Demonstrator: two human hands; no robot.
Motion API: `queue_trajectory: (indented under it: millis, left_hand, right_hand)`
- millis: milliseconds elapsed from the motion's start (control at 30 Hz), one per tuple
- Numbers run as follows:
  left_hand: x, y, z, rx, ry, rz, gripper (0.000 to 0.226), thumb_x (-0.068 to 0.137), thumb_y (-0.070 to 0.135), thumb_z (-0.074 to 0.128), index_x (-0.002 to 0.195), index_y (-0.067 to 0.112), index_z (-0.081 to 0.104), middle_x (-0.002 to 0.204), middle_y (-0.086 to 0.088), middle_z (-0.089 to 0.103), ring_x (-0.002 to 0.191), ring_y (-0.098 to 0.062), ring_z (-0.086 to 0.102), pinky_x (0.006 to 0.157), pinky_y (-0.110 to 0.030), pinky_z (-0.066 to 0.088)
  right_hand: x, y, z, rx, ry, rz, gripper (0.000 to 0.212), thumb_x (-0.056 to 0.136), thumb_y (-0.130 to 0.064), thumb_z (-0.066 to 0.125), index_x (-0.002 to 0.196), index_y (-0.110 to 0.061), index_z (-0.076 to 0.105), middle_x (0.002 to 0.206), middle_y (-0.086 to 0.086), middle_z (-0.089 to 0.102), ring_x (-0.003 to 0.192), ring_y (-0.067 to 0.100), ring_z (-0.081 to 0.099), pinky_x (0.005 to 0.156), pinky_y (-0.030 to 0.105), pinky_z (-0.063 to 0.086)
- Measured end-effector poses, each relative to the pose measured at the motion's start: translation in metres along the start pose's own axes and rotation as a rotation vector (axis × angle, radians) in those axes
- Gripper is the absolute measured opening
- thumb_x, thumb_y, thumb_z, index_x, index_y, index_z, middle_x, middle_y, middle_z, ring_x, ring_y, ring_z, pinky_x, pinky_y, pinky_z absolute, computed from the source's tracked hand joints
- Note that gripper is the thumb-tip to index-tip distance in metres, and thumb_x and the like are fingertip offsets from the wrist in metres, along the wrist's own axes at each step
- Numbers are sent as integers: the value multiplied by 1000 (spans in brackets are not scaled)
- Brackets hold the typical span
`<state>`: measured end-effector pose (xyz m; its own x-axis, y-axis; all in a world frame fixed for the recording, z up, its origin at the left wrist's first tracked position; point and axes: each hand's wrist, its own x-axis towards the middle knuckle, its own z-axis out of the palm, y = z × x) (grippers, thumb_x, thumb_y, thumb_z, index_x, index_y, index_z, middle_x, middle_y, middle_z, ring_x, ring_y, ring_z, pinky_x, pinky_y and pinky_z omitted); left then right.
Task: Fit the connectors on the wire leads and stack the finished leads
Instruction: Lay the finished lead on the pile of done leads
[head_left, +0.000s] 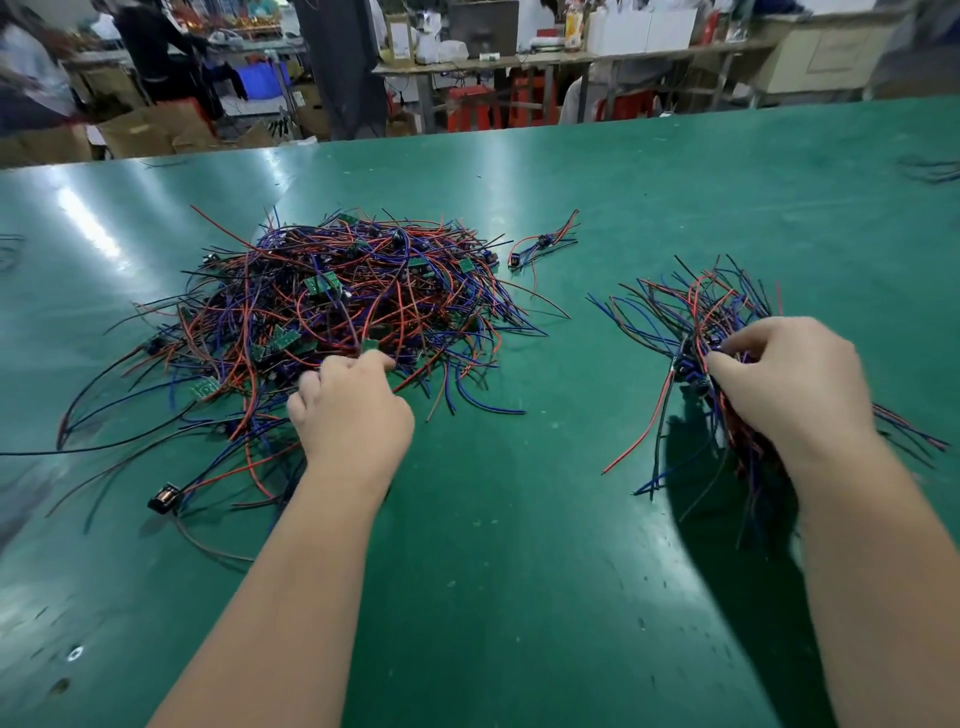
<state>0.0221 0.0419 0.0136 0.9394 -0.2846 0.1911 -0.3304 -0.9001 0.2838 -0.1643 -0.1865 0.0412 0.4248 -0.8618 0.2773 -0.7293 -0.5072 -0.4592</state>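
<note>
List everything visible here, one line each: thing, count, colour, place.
Tangled pile of wire leads with small circuit boards: one, red, blue, black wires, green boards, table's left-centre.
Smaller bundle of wire leads: one, same colours, right.
Loose wired lead: one, red and blue, behind the pile.
Black coil part: one, near left.
Smooth green table: one, underneath.
Plastic stools: several, red, background.
Left hand: pile's near edge, grip unclear.
Right hand: pinching the smaller bundle.

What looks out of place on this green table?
One lead lies alone on the table, beyond the big pile and apart from the bundle in the right hand. Otherwise nothing stands out.
</note>
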Motion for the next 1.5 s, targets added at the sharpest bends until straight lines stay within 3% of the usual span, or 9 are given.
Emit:
queue_trajectory:
  millis: [233,367,467,633,733,900,1067,1267,1500]
  left_hand:
    - [3,-2,-1,-405,27,1,23,86,37,65,103,22,70,92,4,67,93,-22,61,88,-37,48]
    - [6,-4,0,-396,39,10,32,87,18,66,118,18,64,105,-4,66,93,-21,59,82,-31,45]
    - [10,-10,0,-448,15,-52,34,83,14,66,117,19,61,88,4,63,89,-17,56,78,-26,41]
    - [8,-6,3,-383,-6,-104,45,82,43,68,118,22,53,89,9,67,99,-22,60,84,-37,48]
    - [10,-7,7,-421,30,-94,42,83,37,69,119,20,58,90,9,69,99,-21,62,86,-35,48]
    - [13,-1,1,-1131,77,-139,32,87,14,69,117,5,63,78,4,69,69,-6,65,73,-22,54]
    - [1,20,-20,-1713,-234,-133,17,93,2,53,100,10,66,69,3,69,55,-3,63,56,-17,55]
    - [-36,48,-32,-1809,-776,-5,14,81,14,54,90,12,65,66,6,68,53,-1,64,49,-14,52]
    - [-57,63,-17,-1623,-948,56,18,93,10,52,85,13,68,71,3,71,61,-6,69,48,-14,51]
  right_hand:
    - [-19,-27,16,113,-70,-225,18,84,-24,60,95,-19,74,100,6,65,85,24,57,81,32,45]
    - [-25,-31,22,196,-103,-275,16,86,-22,61,96,-19,73,97,-1,62,86,13,51,79,24,36]
    - [-28,-32,23,234,-96,-281,15,85,-19,62,93,-18,74,92,-4,63,83,12,53,78,22,36]
    - [-28,-34,25,304,-99,-270,12,84,-17,62,87,-20,73,85,-6,67,78,11,57,74,21,36]
    - [-30,-36,23,336,-95,-273,11,84,-16,62,85,-20,73,79,-9,66,76,9,58,74,21,37]
    - [-32,-39,21,370,-117,-257,11,85,-15,62,84,-20,72,73,-17,62,71,0,58,66,19,39]
    - [-35,-43,20,589,-240,-168,14,85,-13,64,77,-22,72,71,-9,69,64,2,61,66,19,47]
    - [-48,-58,15,1271,-874,-40,30,75,-35,65,92,-12,75,94,4,74,64,10,63,57,16,46]
    - [-42,-58,13,1480,-591,41,14,62,-20,69,73,-11,73,63,1,68,54,10,58,57,18,47]
